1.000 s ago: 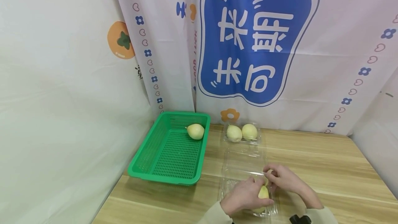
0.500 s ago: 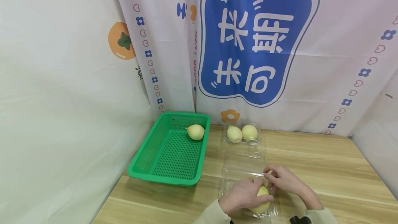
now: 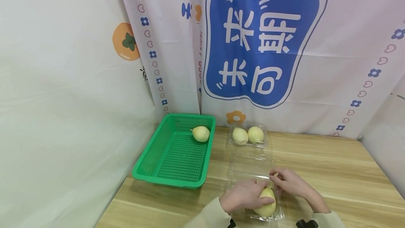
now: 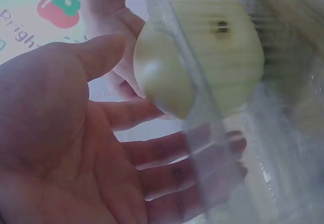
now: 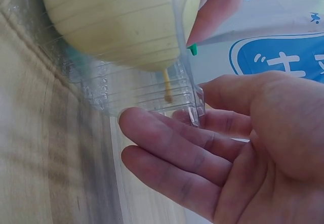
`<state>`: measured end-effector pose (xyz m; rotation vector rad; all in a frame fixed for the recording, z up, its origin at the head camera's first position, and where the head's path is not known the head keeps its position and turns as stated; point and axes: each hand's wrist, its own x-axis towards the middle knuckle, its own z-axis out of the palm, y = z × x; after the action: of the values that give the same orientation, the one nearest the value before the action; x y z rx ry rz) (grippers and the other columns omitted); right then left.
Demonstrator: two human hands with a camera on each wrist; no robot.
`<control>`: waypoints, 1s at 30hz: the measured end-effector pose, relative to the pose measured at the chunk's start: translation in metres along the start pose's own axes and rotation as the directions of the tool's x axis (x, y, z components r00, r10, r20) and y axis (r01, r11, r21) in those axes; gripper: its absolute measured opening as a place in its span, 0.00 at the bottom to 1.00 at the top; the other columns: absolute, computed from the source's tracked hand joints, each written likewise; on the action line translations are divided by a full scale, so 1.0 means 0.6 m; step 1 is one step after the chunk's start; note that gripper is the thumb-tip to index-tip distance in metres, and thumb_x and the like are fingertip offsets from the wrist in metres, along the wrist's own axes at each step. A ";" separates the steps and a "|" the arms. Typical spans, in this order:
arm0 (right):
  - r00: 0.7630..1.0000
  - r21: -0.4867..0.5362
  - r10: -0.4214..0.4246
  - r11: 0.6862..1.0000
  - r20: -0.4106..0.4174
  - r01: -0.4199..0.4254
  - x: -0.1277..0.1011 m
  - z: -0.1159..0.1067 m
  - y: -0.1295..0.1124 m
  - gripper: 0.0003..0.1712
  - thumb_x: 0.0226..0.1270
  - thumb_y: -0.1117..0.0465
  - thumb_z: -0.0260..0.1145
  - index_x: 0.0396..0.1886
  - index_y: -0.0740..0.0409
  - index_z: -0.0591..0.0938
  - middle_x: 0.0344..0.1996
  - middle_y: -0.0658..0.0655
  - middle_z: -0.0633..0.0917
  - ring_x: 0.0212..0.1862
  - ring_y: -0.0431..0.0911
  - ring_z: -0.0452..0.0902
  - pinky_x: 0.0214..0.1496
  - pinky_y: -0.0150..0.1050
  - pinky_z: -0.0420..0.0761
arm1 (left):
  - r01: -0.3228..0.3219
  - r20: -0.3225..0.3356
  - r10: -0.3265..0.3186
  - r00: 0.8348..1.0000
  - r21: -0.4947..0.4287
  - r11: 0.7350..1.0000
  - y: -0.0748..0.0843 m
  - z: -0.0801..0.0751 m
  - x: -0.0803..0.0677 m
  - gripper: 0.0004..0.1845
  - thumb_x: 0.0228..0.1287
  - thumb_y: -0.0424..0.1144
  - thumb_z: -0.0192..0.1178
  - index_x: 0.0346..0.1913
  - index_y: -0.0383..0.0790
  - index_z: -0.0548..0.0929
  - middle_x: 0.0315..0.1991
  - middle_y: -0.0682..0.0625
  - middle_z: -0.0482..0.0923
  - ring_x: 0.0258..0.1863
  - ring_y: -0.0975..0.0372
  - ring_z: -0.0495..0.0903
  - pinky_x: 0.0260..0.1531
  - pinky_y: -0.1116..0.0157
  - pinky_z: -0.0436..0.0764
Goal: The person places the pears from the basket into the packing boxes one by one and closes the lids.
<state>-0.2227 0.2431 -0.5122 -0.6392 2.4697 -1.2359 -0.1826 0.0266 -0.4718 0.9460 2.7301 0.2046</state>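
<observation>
A pale yellow pear lies in the near half of a clear plastic clamshell box, whose lid is folded back away from the person. Over the pear is my left hand, its thumb and index finger close by its skin. The left wrist view shows those fingers loosely extended, some behind the clear wall, and the pear's dark blossom end. At the box's right side, my right hand pinches the rim between thumb and fingers. The pear's stem points toward that hand in the right wrist view.
A green plastic basket stands to the left with one pear in its far right corner. Behind the open lid, another clear box contains two pears. A printed curtain hangs along the table's far edge.
My left hand has slid slightly left off the pear, so more of the pear shows. My right hand has kept its place at the box rim.
</observation>
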 end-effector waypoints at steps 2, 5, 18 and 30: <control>1.000 -0.002 0.001 1.000 0.002 -0.001 0.000 -0.001 -0.001 0.21 0.77 0.55 0.55 0.52 0.71 0.76 0.22 0.53 0.83 0.21 0.43 0.81 0.25 0.42 0.83 | 0.013 0.019 -0.014 1.000 0.021 1.000 0.001 -0.005 -0.002 0.31 0.68 0.69 0.46 0.68 0.60 0.69 0.54 0.58 0.81 0.48 0.68 0.81 0.33 0.66 0.80; 1.000 -0.005 -0.003 1.000 0.004 0.003 0.001 -0.003 -0.002 0.21 0.77 0.55 0.55 0.52 0.71 0.76 0.22 0.52 0.83 0.21 0.43 0.82 0.25 0.42 0.83 | 0.037 0.052 -0.039 0.998 0.035 0.999 0.001 -0.014 -0.006 0.33 0.67 0.69 0.46 0.71 0.62 0.65 0.60 0.57 0.78 0.52 0.66 0.81 0.39 0.63 0.82; 1.000 0.022 -0.014 1.000 0.014 0.014 0.001 -0.005 -0.002 0.19 0.77 0.56 0.55 0.51 0.69 0.77 0.23 0.53 0.84 0.21 0.43 0.82 0.26 0.43 0.83 | 0.012 0.045 -0.019 0.999 0.159 0.987 -0.002 -0.052 -0.011 0.31 0.66 0.71 0.46 0.67 0.63 0.71 0.59 0.56 0.77 0.55 0.64 0.79 0.44 0.63 0.82; 1.000 0.034 0.004 0.999 0.010 -0.004 -0.001 0.000 0.002 0.19 0.76 0.55 0.56 0.51 0.68 0.77 0.22 0.54 0.83 0.22 0.44 0.82 0.26 0.43 0.83 | -0.055 0.081 0.041 0.996 0.169 0.984 -0.006 -0.090 -0.017 0.31 0.67 0.70 0.45 0.67 0.60 0.70 0.63 0.54 0.74 0.61 0.62 0.76 0.52 0.62 0.80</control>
<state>-0.2226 0.2441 -0.5131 -0.6296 2.4354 -1.2673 -0.1918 0.0150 -0.4188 1.0419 2.6886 -0.0584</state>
